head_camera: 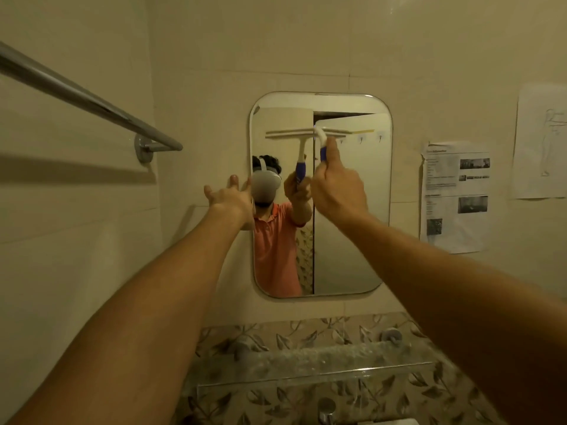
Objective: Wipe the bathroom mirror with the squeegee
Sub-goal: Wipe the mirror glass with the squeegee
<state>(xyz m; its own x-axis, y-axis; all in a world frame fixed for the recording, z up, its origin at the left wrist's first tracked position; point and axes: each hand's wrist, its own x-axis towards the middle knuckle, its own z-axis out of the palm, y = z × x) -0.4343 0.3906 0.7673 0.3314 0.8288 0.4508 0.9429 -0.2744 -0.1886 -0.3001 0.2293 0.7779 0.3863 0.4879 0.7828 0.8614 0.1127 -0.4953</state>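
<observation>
Hands first: right hand [337, 188] is gripping the blue-and-white handle of the squeegee [319, 139] at frame centre, fingers wrapped tight, blade lying level against the upper part of the mirror [352, 240]. Left hand [228, 196] is holding nothing, fingers spread wide, reaching at the mirror's left edge, contact unclear. Mirror is hanging on the tiled wall [214, 72]. Towel bar [86, 99] is running across upper left. Printed sheets [454, 197] are sticking to the wall at right. Glass shelf [316, 366] is sitting below the mirror.
</observation>
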